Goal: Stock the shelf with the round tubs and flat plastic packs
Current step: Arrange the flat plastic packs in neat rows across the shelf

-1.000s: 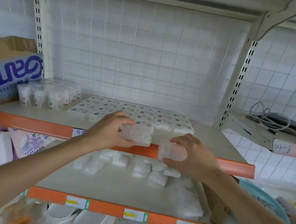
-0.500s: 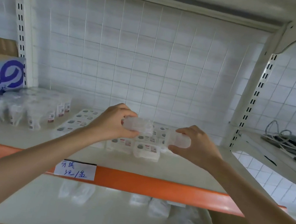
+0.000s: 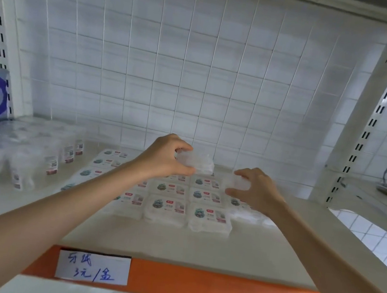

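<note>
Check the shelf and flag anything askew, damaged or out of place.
Nothing stands out. The flat packs lie in tidy rows, the round tubs stand upright at the left. The left hand and right hand each hold one clear pack above the rows.

Left hand (image 3: 163,158), right hand (image 3: 254,192) (both pinching)

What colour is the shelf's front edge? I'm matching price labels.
Orange, seen in the head view: the shelf edge carries a white handwritten label.
</note>
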`<state>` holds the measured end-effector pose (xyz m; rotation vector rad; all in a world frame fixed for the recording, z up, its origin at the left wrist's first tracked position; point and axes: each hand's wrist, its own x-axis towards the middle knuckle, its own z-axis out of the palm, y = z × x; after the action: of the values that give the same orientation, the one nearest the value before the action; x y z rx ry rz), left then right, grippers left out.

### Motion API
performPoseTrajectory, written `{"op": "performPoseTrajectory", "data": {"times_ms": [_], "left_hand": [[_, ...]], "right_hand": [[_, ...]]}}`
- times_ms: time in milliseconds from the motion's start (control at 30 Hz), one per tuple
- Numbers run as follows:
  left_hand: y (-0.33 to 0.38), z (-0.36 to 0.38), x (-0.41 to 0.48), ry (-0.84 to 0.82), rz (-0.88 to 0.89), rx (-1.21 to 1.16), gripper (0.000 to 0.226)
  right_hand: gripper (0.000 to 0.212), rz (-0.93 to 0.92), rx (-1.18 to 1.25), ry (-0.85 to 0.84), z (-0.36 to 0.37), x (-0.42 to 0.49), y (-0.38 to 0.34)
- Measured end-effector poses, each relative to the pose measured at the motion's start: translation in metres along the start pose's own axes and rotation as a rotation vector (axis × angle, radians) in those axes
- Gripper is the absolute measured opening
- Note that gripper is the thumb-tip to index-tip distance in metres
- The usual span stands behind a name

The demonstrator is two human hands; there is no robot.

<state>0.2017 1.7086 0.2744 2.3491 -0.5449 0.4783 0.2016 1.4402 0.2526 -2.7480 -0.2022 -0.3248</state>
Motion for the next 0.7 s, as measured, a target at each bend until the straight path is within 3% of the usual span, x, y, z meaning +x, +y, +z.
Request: {"op": "performPoseTrajectory", "data": {"times_ms": [300,400,500,700], "left_hand": [[-0.021,0.011,0.011,-0.002,0.045,-0.05,0.064],[-0.025,0.011,0.011,0.023,0.078,-0.041,0.064],[-0.026,0.011,0.011,0.061,0.162,0.027,0.066],[-0.027,0.009,0.005,0.127,0.285,0.079,0.066]], "right_hand": [[0.072,-0.057,0.071,0.059,0.0,-0.003,-0.015],[0.063,-0.137,0.302,0.068,-0.004,0.009,-0.033],[0.049,-0.107,0.475,0.05,-0.003,0.021,-0.056],[0.036,-0.117,0.481,-0.043,0.009,0.03,-0.071]]}}
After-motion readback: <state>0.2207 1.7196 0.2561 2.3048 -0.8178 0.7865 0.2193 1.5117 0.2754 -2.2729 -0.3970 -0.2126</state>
